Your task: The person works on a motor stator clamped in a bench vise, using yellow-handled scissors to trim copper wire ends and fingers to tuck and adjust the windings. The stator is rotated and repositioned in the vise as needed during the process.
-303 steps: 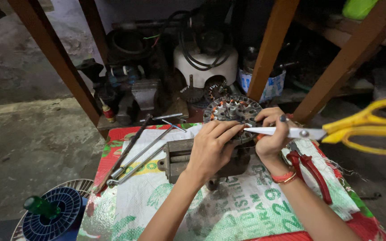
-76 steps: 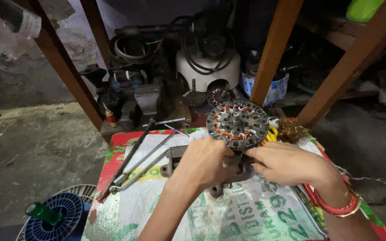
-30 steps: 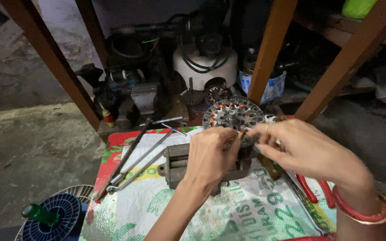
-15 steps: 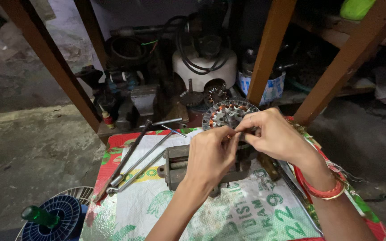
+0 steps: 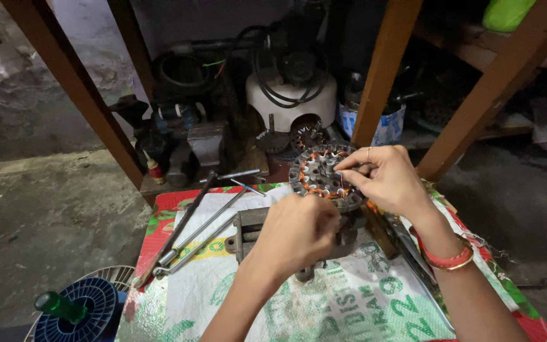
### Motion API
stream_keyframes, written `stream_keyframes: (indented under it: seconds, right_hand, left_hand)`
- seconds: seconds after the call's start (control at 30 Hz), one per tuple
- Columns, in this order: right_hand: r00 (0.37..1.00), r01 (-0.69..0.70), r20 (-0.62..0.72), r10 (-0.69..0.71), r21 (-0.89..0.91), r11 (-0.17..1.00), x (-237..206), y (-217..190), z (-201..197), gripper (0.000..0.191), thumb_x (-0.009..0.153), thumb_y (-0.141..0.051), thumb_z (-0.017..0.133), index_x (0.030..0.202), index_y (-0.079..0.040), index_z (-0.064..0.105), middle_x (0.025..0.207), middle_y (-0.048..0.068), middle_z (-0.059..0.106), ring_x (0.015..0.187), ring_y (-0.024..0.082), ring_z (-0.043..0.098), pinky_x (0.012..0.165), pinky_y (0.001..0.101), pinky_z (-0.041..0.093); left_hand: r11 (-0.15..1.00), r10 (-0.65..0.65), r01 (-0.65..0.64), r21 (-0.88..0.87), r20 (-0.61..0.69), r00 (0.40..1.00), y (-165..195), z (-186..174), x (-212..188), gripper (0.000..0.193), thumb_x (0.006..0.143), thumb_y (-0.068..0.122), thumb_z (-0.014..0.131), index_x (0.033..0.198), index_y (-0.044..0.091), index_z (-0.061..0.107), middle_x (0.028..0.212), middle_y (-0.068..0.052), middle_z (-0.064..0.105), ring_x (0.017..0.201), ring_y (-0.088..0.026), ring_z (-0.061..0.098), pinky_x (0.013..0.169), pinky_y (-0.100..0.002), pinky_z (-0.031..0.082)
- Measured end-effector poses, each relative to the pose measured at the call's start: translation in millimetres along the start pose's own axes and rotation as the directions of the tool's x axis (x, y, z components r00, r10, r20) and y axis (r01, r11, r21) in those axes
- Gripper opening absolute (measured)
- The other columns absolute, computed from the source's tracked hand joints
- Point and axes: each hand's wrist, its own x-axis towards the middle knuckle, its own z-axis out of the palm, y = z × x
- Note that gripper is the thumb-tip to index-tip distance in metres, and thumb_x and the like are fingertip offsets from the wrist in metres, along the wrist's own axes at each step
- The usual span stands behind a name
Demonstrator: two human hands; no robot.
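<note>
Right hand [image 5: 384,180] has lowered onto ridged, round metal stator [image 5: 321,180].

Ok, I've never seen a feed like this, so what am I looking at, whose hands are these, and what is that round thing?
This is one camera worn on the person's head, looking down at their own two bare hands. The round grey metal disc with copper-orange wire coils is a motor winding core, seated upright in a small grey metal bench vise. The left hand rests on the vise just below the disc. The right hand, with a red bangle at its wrist, pinches at the disc's rim; what it grips is too small to tell. Everything sits on a printed white woven sack over the table. Long metal rods lie at the left, and a blue plastic spool is at bottom left.
</note>
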Motion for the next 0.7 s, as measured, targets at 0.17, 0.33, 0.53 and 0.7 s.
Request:
stream_keyframes:
  seconds: [0.17,0.33,0.53,0.7]
  right_hand:
    - [0.999,-0.004,0.052,0.0,0.086,0.996,2.3,2.7,3.4,0.015,0.082,-0.002,0.075,0.095,-0.002,0.081,0.063,-0.001,0.069,0.051,-0.002,0.047,0.043,0.022,0.036]
    - [1.0,-0.017,0.011,0.016,0.037,0.999,2.3,3.6,9.6,0.014,0.082,-0.003,0.078,0.095,-0.002,0.082,0.063,0.003,0.07,0.049,0.002,0.043,0.043,0.0248,0.033]
    - [0.997,0.079,-0.011,-0.079,-0.01,0.997,2.8,4.8,10.5,0.016,0.078,-0.004,0.078,0.093,-0.005,0.082,0.074,0.004,0.076,0.05,0.005,0.049,0.045,0.0259,0.04]
    - [0.996,0.087,-0.017,-0.088,-0.022,0.996,4.0,6.8,11.6,0.016,0.076,-0.005,0.079,0.092,-0.005,0.081,0.076,0.004,0.077,0.049,0.006,0.05,0.045,0.0275,0.039]
  left_hand:
    - [0.997,-0.011,0.004,0.072,0.095,0.995,2.5,2.6,-3.6,0.014,0.077,0.009,0.064,0.08,0.007,0.078,0.069,-0.018,0.07,0.069,-0.035,0.071,0.07,-0.044,0.056]
    - [0.996,-0.05,0.037,0.081,0.163,0.985,-2.0,0.8,-7.3,0.015,0.071,0.008,0.065,0.08,0.005,0.076,0.071,-0.017,0.071,0.072,-0.036,0.071,0.071,-0.045,0.056]
    - [0.986,-0.118,0.092,0.136,0.191,0.974,-10.2,6.7,-11.7,0.024,0.071,0.007,0.064,0.092,0.007,0.076,0.074,-0.021,0.07,0.077,-0.04,0.07,0.075,-0.048,0.054]
    - [0.986,-0.142,0.151,-0.07,0.125,0.982,-46.0,0.8,-66.3,0.035,0.077,0.002,0.061,0.108,0.007,0.075,0.08,-0.019,0.074,0.075,-0.034,0.071,0.071,-0.043,0.055]
